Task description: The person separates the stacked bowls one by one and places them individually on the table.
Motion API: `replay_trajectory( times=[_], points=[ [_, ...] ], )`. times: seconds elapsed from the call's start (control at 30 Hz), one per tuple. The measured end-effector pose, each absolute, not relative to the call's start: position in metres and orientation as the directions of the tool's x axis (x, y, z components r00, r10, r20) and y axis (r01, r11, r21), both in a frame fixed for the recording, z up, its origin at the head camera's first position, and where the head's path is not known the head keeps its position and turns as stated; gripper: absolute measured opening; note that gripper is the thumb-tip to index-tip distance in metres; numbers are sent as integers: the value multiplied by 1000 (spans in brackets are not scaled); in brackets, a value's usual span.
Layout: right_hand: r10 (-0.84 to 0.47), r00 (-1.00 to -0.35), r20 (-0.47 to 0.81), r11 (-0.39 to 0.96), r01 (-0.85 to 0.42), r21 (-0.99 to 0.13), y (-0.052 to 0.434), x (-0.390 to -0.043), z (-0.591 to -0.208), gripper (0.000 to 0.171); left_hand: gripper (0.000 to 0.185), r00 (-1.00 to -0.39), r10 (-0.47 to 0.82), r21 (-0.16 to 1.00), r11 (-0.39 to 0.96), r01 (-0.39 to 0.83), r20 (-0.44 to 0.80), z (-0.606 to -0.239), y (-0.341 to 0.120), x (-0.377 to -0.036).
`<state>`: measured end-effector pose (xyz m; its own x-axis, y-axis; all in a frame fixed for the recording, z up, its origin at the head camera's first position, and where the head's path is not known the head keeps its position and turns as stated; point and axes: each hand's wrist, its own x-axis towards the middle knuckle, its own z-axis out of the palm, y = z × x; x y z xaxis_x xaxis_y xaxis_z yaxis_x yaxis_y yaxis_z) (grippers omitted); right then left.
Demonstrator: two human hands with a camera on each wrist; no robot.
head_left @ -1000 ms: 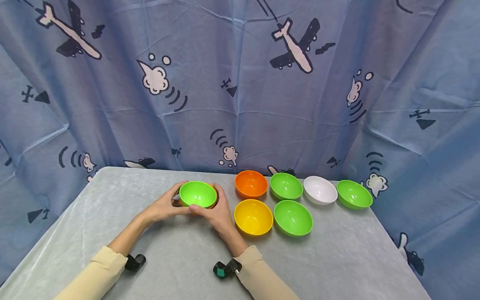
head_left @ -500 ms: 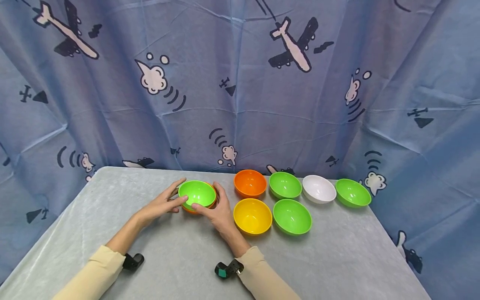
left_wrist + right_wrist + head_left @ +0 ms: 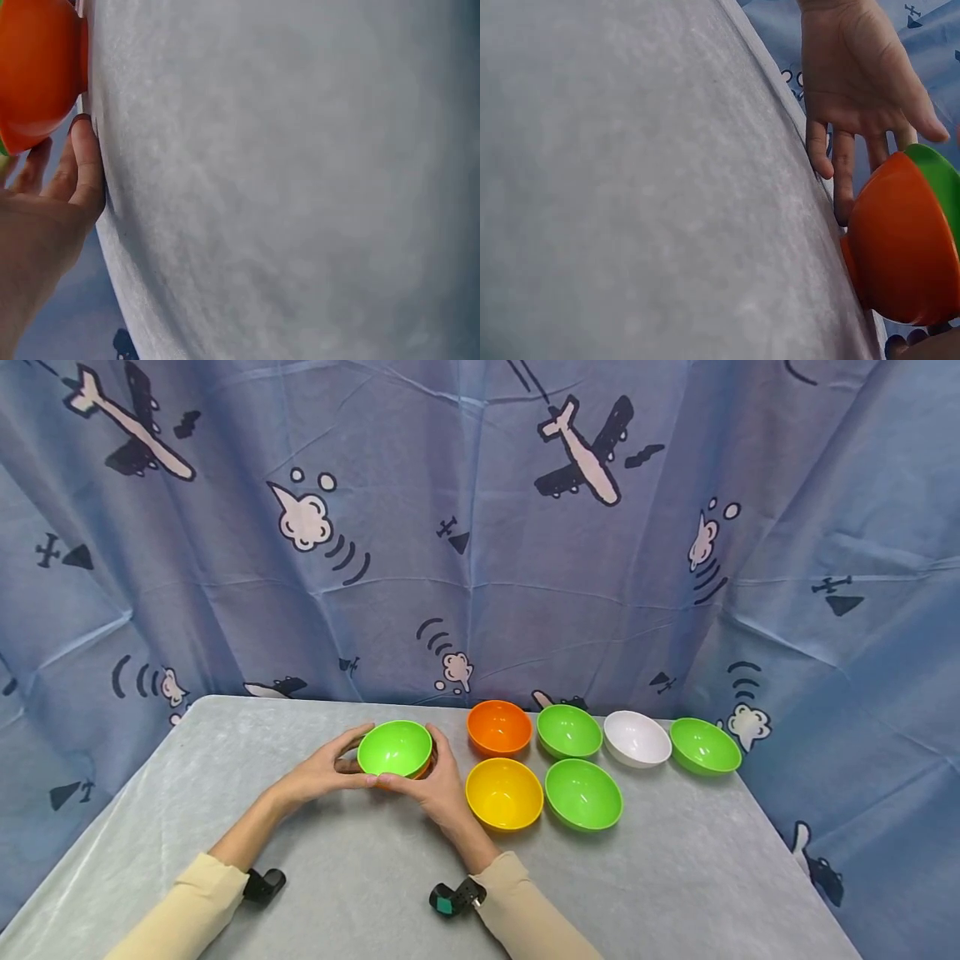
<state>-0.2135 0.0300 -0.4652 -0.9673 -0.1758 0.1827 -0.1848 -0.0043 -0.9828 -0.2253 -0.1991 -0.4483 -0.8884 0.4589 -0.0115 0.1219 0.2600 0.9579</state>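
A small green bowl sits nested in an orange bowl, towards the back of the table, left of the other bowls. My left hand holds the pair from the left, thumb along the near side and fingers round behind. From the right, my right hand grips them, its thumb meeting the left thumb in front. In the left wrist view, the orange bowl's foot is close to the tabletop and a sliver of green shows at its rim. Most of the orange bowl is hidden in the head view.
Right of my hands stand an orange bowl and a yellow bowl. Beyond them are a green bowl, another green bowl, a white bowl and a far-right green bowl. A blue curtain hangs behind the grey-white table.
My left thumb lifted off the near rim, reached over the green bowl, then came back to the front beside the right thumb. The nested bowls stay nearly in place.
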Motion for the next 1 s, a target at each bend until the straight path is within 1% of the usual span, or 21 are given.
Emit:
replay_trajectory(
  times=[0.1,0.3,0.4,0.57,0.8,1.0],
  points=[
    [-171,-966,193,0,-196,-981,28,-214,-464,103,94,-878,479,961,248,124,-11,-448,-198,-226],
    [-167,-951,260,-36,-257,-966,27,-216,-464,95,91,-880,475,955,256,151,12,-449,-194,-227],
    [-171,-948,270,-4,-273,-962,26,-218,-467,97,92,-880,474,955,249,163,26,-449,-195,-227],
    [-179,-951,251,67,-266,-962,25,-221,-471,104,92,-882,469,957,234,169,41,-448,-197,-227],
    [-123,-947,295,17,-300,-954,25,-221,-473,98,92,-888,459,953,249,174,43,-450,-196,-227],
    [-91,-945,314,24,-317,-948,25,-219,-465,93,90,-898,439,947,273,168,33,-450,-195,-227]
  ],
)
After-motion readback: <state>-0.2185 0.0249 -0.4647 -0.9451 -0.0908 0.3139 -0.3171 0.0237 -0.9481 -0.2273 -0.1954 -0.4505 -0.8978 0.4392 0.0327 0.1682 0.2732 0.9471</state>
